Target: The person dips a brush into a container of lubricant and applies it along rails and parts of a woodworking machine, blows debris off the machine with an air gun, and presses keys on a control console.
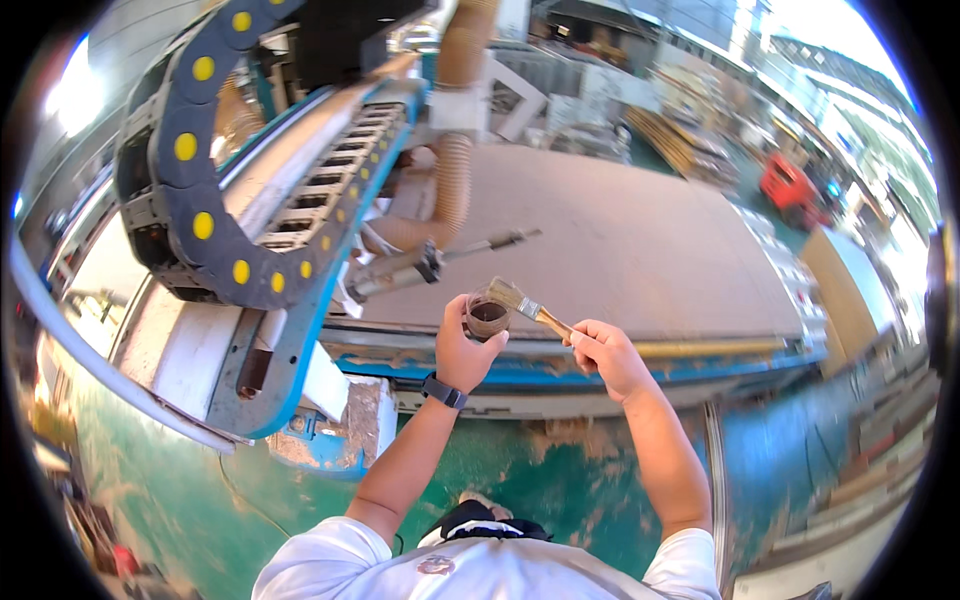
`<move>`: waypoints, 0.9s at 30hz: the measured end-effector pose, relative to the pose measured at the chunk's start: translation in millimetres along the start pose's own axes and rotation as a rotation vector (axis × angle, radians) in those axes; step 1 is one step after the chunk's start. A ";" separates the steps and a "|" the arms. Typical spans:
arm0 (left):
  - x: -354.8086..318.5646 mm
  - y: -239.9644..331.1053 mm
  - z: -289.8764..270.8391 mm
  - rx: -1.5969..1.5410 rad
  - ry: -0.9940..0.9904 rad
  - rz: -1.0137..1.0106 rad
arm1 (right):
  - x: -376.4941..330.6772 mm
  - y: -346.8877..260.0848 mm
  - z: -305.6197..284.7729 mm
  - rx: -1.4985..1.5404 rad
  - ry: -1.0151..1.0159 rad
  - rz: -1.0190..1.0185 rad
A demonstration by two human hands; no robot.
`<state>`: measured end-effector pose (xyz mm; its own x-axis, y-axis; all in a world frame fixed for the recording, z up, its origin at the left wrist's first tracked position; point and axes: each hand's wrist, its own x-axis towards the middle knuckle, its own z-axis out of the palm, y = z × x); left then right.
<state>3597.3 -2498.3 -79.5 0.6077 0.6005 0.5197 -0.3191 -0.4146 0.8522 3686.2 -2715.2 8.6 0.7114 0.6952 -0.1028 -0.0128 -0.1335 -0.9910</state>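
Note:
My left hand [468, 348] is closed round a small clear cup [487, 318] with something dark inside; a dark watch [444, 390] sits on that wrist. In my right hand [604, 356] is a paintbrush [530, 307], gripped by its wooden handle. Its pale bristles point up and left, close to the cup's rim; whether they touch it I cannot tell. Both hands are in front of the near edge of a large flat brown board [620, 240] lying on a machine bed.
A dark cable chain with yellow dots [203, 225] curves over a blue machine beam [330, 250] on the left. A ribbed hose [452, 180] hangs behind the cup. A red machine [790, 184] and stacked sheets [690, 150] stand far right. Underfoot is green floor [560, 480].

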 end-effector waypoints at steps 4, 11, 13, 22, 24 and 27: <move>55.3 -9.6 -35.6 -0.209 0.204 -0.121 | 95.4 -43.2 44.7 0.132 -0.206 -0.024; 39.9 -55.3 -99.9 -0.141 0.377 -0.212 | 271.2 -141.1 209.9 -0.060 -0.463 -0.442; 12.0 -97.7 -116.5 0.116 0.373 -0.191 | 298.6 -177.3 267.5 -0.333 -0.393 -0.718; -18.4 -181.8 -147.6 0.393 0.711 -0.445 | 463.2 -237.1 378.4 -0.899 -0.393 -0.960; -1.1 -173.4 -151.4 0.313 0.733 -0.526 | 538.2 -243.5 372.0 -0.851 -0.327 -0.991; 7.5 -190.5 -151.0 0.345 0.785 -0.512 | 649.1 -258.6 343.5 -0.922 -0.164 -0.902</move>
<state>3552.9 -2311.5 -228.9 -0.0792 0.9925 0.0935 0.1508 -0.0808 0.9853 3910.0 -1986.8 168.5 0.1218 0.8629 0.4905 0.9538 0.0351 -0.2985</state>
